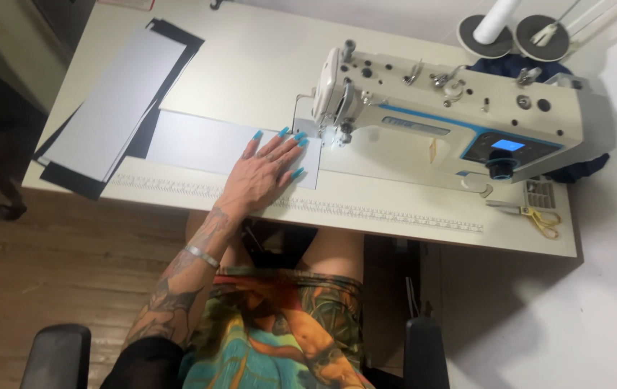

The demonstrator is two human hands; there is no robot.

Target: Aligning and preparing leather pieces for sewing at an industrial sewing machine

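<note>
My left hand (pixel 264 171) lies flat, palm down and fingers spread, on the right end of a light grey rectangular piece (pixel 200 142) on the sewing table. Its fingertips reach almost to the presser foot and needle area (pixel 337 133) of a white and blue sewing machine (pixel 453 119). The hand presses on the grey piece without gripping it. My right hand is out of view.
A stack of long grey and black pieces (pixel 117 101) lies at the table's left end. Yellow-handled scissors (pixel 535 215) sit at the right front, beside a small parts tray (pixel 540 191). A ruler strip (pixel 395 215) runs along the front edge. Thread cone stands (pixel 496 29) are behind the machine.
</note>
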